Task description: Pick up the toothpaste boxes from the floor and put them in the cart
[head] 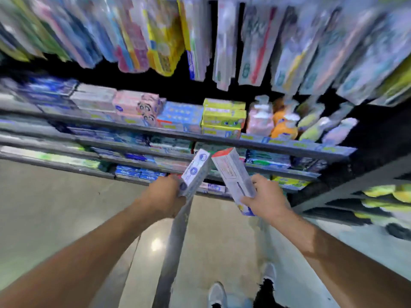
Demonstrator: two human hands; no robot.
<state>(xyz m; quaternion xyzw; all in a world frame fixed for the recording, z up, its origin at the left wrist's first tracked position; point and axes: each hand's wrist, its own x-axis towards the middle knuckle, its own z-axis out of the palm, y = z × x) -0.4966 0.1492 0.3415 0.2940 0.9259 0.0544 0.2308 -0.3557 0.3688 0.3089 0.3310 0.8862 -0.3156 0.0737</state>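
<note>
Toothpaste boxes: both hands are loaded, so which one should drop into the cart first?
Left, probably. The left hand holds its blue-dotted box directly above the grey bar, seemingly part of the cart. The right hand holds the red-topped box farther right.

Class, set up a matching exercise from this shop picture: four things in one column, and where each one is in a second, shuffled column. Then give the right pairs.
Things
1. blue-print box
2. red-topped box
3. orange bottle
4. grey shoe

Places
A. on a shelf
B. in the left hand
C. on the floor
D. in the right hand

Pairs: 1-B, 2-D, 3-A, 4-C
</note>
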